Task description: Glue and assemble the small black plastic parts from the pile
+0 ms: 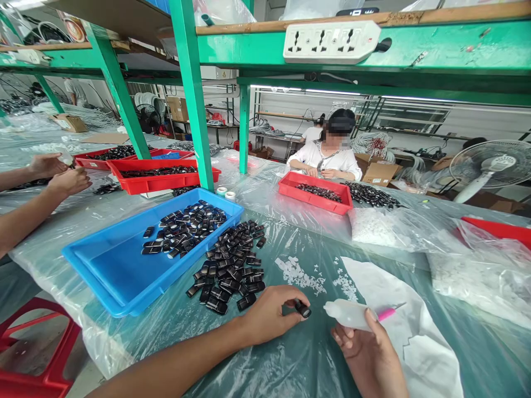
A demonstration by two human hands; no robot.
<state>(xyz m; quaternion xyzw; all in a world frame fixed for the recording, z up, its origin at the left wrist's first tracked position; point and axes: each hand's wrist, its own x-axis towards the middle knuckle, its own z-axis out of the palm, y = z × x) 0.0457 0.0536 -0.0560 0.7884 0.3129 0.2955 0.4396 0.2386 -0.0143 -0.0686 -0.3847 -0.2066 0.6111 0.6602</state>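
Note:
Between thumb and fingers, my left hand (271, 312) grips a small black plastic part (303, 308), its end turned toward the right. My right hand (371, 354) is closed around a translucent white squeeze bottle (346, 314), tilted with its nozzle toward the black part; a small space separates them. Left of my left hand lies a heap of similar black parts (232, 265). Beyond my hands, small white pieces (301, 275) are scattered on the plastic-covered table. A pink-handled pointed tool (387, 314) rests on a white sheet (418, 337) behind the bottle.
A blue tray (103, 271) holding more black parts stands at left. Green shelf posts (193, 94) rise from the table. Red trays (315, 190) and bags of white pieces (477, 282) lie farther off. A co-worker (326, 157) sits opposite; another person's hands (62, 171) work at left.

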